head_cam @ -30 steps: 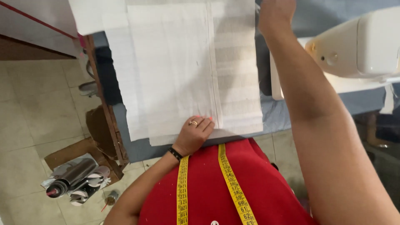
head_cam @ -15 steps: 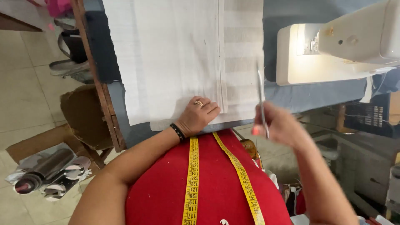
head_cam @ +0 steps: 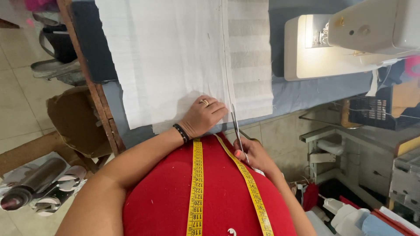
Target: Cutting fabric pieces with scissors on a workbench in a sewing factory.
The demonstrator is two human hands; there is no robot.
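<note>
Since a moment ago my right hand (head_cam: 253, 154) has dropped nearer my body, its fingers pinching the long silver scissors (head_cam: 236, 127). The blades point away from me toward the near edge of the white woven fabric (head_cam: 175, 57). My left hand (head_cam: 203, 116) lies closer, fingers together, pressing the fabric to the blue-covered bench (head_cam: 306, 94) beside the white sewing machine (head_cam: 350, 39).

white fabric (head_cam: 175, 57) flat on the table, silver scissors (head_cam: 236, 124) (blades closed, upright) at its near edge
</note>
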